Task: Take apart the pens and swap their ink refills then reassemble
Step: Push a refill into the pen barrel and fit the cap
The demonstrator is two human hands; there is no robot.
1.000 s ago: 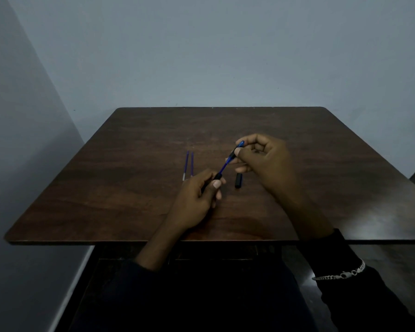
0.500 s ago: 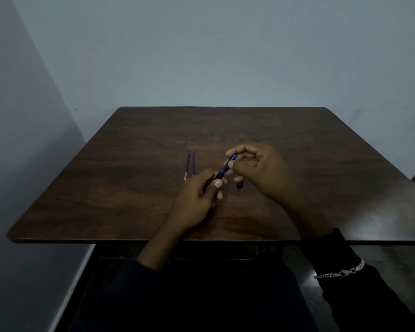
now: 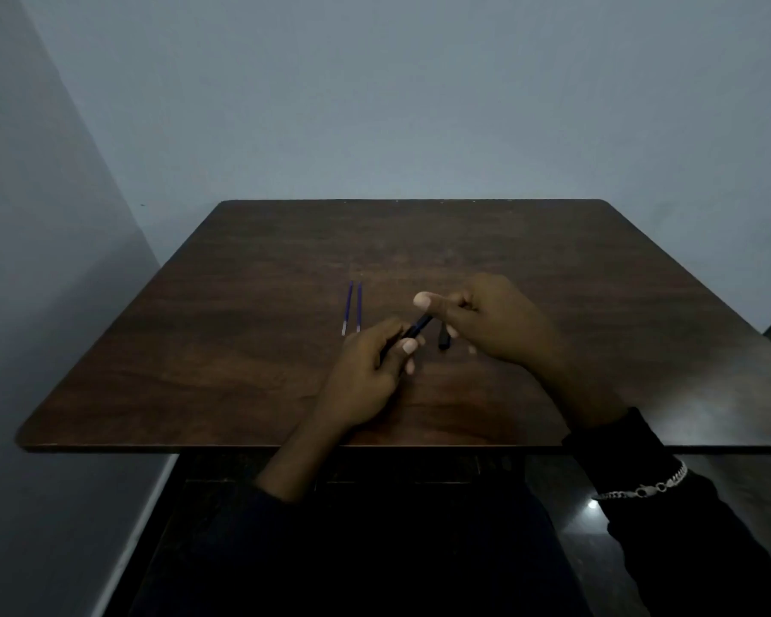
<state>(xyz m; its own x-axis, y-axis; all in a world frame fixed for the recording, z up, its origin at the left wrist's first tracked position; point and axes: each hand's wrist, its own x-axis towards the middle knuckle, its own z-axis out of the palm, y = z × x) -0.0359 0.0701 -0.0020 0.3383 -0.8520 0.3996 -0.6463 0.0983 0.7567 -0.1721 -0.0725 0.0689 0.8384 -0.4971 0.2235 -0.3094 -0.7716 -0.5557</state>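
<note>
Left hand [image 3: 366, 371] grips pen barrel [image 3: 415, 328] near table [image 3: 241, 349] centre, angled for right hand [image 3: 495, 322], pinching its far end. Two blue refills [image 3: 352, 307] lie parallel just left, within reach; dark cap [image 3: 443, 339] beneath.

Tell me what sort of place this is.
Probably a plain indoor room: a bare wooden table pushed into a corner of blank grey walls, with only pen parts on it.

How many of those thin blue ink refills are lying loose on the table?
2. The left refill and the right refill lie side by side on the table, just beyond the left hand. Another may be hidden inside the pen barrel both hands hold.
</note>
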